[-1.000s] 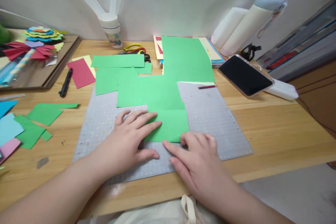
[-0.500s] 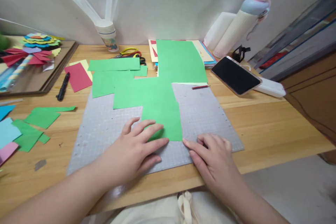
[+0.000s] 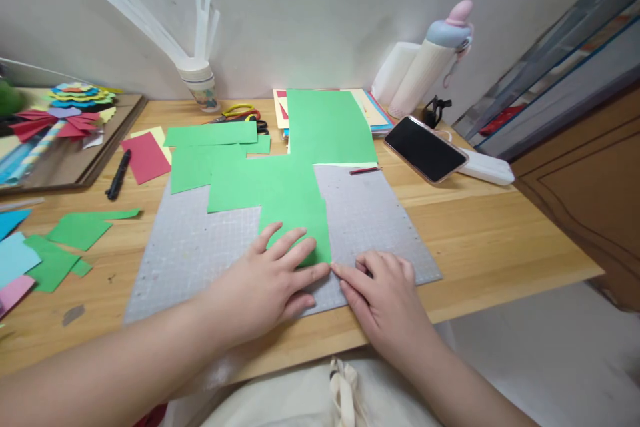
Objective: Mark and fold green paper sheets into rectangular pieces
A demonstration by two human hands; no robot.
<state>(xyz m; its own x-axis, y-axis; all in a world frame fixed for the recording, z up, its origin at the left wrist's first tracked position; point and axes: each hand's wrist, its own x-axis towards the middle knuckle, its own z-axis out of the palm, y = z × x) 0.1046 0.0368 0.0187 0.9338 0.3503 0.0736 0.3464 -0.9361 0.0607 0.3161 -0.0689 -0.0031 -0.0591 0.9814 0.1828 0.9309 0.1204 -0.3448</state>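
A green sheet of paper lies on the grey cutting mat, its near edge under my hands. My left hand is open, fingers spread over that near edge, with the index fingertip at the right corner. My right hand rests on the mat at the same corner. Its index finger reaches out to the corner, almost touching my left index finger; the thumb sits a little apart below and the other fingers are bent. Part of the near edge is hidden by my left hand.
More green pieces overlap at the mat's far left. Scissors, a cup of white strips and a paper stack stand behind. A phone and bottle are right; a black pen and scraps left.
My left index fingertip has slid right along the near edge to the corner, close to my right fingertip. The whole view has shifted slightly.
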